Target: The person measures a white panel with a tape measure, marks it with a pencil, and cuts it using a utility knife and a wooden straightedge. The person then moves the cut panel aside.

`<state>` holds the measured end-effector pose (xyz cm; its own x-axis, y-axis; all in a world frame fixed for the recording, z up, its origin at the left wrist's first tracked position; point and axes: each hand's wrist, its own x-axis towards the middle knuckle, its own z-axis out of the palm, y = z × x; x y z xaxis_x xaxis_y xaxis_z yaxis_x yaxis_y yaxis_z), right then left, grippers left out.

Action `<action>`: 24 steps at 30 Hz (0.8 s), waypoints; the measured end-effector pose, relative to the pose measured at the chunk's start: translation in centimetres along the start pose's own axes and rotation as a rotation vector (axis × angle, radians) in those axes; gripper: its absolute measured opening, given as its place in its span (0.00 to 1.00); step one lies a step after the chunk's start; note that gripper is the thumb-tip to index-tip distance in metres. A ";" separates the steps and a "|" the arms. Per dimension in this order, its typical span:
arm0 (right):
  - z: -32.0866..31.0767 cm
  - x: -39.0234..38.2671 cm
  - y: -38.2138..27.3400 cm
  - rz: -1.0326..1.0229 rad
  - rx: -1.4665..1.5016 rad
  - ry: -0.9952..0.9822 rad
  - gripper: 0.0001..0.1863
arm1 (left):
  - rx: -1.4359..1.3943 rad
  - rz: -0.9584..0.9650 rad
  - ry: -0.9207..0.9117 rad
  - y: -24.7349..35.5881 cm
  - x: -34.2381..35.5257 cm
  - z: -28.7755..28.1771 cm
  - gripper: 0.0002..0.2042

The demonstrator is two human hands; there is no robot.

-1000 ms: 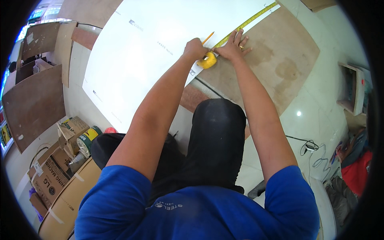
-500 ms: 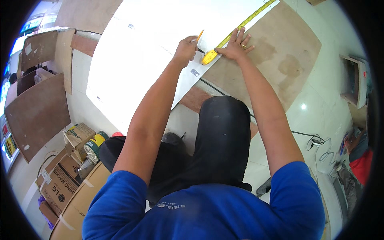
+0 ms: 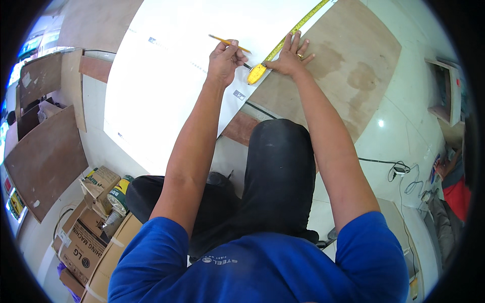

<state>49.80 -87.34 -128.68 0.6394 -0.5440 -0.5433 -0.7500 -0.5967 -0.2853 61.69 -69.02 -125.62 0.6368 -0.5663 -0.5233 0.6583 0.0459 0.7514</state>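
— Cardboard boxes point(image 3: 88, 230) sit stacked at my lower left, brown, with dark print on their sides that I will not read out. A round can point(image 3: 118, 194) with a yellow and green label leans among them.

— And labels on the white sheet?

— Small grey rectangular marks sit on the white sheet point(image 3: 166, 76): one near its upper left, one just beside the left wrist at the sheet's near edge. Tiny, so I can't make out more than shape and colour.

— Where are the hands?

— My left hand point(image 3: 225, 58) has its fingers closed round a yellow pencil point(image 3: 228, 43), which sticks out level above the knuckles, over the white sheet. My right hand point(image 3: 289, 54) lies flat, fingers spread apart, pressing on a yellow tape measure point(image 3: 256, 73). The tape's case sits between the two hands, right at the seam where the white sheet meets the brown plywood board point(image 3: 348, 65); its blade point(image 3: 298, 25) runs up and to the right along that edge.

— Anything hidden?

— Plenty. The blade's far end is cut off by the rim at the top. My dark-trousered knee point(image 3: 275, 166) covers the near part of the board, and the pencil's tip is hard to tell against the glare. At the far right something red point(image 3: 457, 197) is squeezed against the rim — too distorted to identify. A thin cable point(image 3: 399, 166) lies on the pale floor there.
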 end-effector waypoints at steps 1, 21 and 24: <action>0.0 0.0 -0.1 0.007 -0.004 -0.008 0.83 | 0.024 -0.007 0.053 -0.3 0.3 0.0 0.11; -0.2 -0.3 -0.4 0.011 0.093 0.016 0.82 | 0.283 0.119 -0.086 -3.0 1.2 2.4 0.05; 0.0 -0.3 -0.4 0.009 0.083 0.020 0.82 | 0.283 0.147 -0.040 -3.4 1.2 2.5 0.05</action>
<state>49.94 -86.97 -128.40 0.6354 -0.5611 -0.5305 -0.7665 -0.5414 -0.3455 59.21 -71.92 -127.75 0.6968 -0.6026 -0.3889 0.4191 -0.0979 0.9026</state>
